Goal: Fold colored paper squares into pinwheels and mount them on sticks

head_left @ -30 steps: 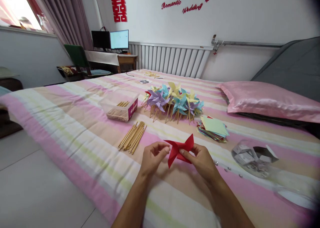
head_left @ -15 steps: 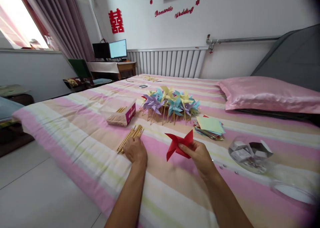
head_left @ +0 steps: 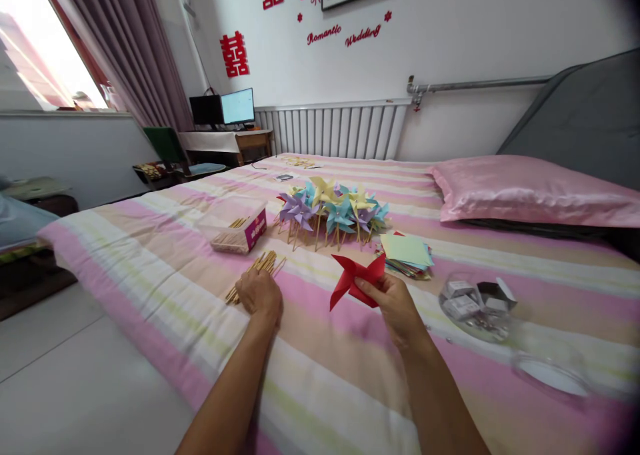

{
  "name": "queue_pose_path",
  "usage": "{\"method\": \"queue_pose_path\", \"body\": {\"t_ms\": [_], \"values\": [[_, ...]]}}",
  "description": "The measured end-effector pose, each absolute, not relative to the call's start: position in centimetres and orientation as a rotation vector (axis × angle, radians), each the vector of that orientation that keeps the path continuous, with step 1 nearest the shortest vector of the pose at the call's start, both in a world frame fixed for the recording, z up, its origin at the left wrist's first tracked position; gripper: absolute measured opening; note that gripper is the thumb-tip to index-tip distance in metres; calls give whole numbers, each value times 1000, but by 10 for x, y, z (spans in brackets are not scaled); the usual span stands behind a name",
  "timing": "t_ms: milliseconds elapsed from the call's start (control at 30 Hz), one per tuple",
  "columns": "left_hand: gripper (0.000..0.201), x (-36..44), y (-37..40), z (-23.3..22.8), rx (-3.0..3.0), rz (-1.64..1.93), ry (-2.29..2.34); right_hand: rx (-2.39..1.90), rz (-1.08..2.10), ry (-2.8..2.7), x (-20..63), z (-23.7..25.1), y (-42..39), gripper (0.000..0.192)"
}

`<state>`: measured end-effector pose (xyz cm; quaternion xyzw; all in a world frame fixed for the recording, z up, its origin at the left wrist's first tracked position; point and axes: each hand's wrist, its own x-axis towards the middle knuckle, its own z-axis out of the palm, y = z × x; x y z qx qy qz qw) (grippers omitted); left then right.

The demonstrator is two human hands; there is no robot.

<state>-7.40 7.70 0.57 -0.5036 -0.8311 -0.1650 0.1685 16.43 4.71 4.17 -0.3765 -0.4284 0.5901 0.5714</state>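
Holding a red paper pinwheel head [head_left: 356,280] up above the striped bedspread [head_left: 150,242], pinched at its near edge in the fingers of the right hand [head_left: 395,303], blades fanning out to the left and upward. Resting the left hand [head_left: 260,292] palm down on the near end of a loose bundle of wooden sticks [head_left: 257,272], fingers curled over them (whether actually gripping one or only pressing on the pile cannot be told from here). Lying just beyond that bundle, an open box of more sticks [head_left: 240,232] with a magenta side. Standing farther back at the middle of the bed, a cluster of finished pinwheels [head_left: 333,208] in purple, blue and yellow, sticks pointing down toward the cover. Sitting just to the right of the raised red piece, a stack of coloured paper squares [head_left: 406,254] with a pale green sheet on top. Lying near the right forearm, a clear round container [head_left: 475,305] holding small white boxes, with a few small pins scattered beside it and a clear lid [head_left: 550,375] nearer the bed's edge. Leaning against the grey headboard, a pink pillow [head_left: 530,192].
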Motion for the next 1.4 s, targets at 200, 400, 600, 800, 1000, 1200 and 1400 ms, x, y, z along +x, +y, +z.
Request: {"method": "queue_pose_path", "body": {"t_ms": [200, 400, 600, 800, 1000, 1200, 1400], "values": [[24, -52, 74, 61, -1524, -864, -2278, -809, 1340, -907, 185, 39, 54, 30], [21, 2, 90, 108, -2480, -2008, -2017, -714, 1297, -810, 204, 49, 53, 30], [29, 36, 99, 79, -3078, -2544, -1707, -576, 1201, -885, 224, 46, 57, 25], [28, 32, 92, 51, -3448, -2373, -1721, -616, 1069, -1022, 212, 50, 57, 28], [22, 18, 93, 50, -3348, -2508, -1734, -634, 953, -1162, 188, 58, 51, 18], [22, 12, 95, 50, -3336, -2547, -1626, -664, 745, -1297, 183, 64, 47, 14], [19, 12, 95, 49, -3428, -2571, -1457, -687, 629, -1349, 184, 69, 45, 14]]}}
